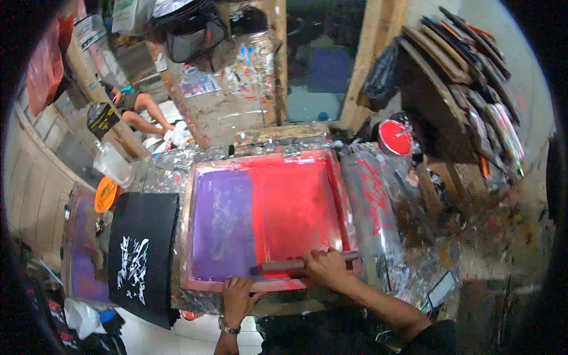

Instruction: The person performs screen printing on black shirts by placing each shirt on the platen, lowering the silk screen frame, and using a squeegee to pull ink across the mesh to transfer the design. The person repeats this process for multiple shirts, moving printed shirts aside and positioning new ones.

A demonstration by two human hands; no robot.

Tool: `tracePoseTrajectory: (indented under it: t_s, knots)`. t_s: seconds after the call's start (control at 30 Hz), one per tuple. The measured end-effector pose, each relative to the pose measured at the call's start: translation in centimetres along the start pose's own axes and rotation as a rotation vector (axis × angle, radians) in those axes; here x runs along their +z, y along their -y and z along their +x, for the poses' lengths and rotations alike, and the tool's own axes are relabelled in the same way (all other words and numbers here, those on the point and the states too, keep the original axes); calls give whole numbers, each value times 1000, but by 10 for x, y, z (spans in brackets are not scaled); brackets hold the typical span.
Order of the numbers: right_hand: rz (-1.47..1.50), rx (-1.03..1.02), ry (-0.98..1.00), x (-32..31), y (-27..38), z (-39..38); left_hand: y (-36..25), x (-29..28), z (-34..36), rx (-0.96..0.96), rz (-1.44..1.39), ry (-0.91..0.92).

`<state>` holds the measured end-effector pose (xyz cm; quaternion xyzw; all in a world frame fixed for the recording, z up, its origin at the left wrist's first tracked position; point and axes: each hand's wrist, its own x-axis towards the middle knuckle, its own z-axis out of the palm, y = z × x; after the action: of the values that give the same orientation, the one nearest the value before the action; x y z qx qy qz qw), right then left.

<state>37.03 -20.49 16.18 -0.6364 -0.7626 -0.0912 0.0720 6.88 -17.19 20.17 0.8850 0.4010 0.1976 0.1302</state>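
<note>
A screen printing frame [349,228] lies on the worktable in front of me. Its mesh is purple on the left, and red ink [299,204] covers the right part. My right hand [325,266] is closed around a squeegee [283,268], which lies crosswise in the red ink near the frame's front edge. At the front rim, left of the squeegee, my left hand [238,296] grips the frame with its fingers over the edge. Whatever lies under the screen is hidden.
Left of the frame lies a black sheet [145,228] with a white print. An orange lid [106,194] and a clear container [115,165] stand beyond it. A red ink tub [395,137] is at the back right, a phone [441,289] at the right. Another person's legs [151,112] show far left.
</note>
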Motion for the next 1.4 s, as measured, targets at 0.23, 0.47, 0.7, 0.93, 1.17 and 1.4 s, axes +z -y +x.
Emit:
tracePoseTrajectory:
  t_s: [0.23,0.47,0.7,0.93,1.17,1.4]
  knots:
    - [61,49,-206,-92,32,-5,-3,-30,7,56,109,-27]
    - [10,88,-654,-216,-15,83,-71,-68,75,96,-149,-414]
    - [25,156,-389,-320,-63,210,-204,158,109,281,-190,-36]
    - [54,236,-272,-340,-98,252,-16,69,63,206,-231,214]
    - [85,231,-324,-342,-120,285,-25,24,40,69,203,44]
    - [100,292,-190,-354,-127,300,91,-11,-6,-641,-483,-777]
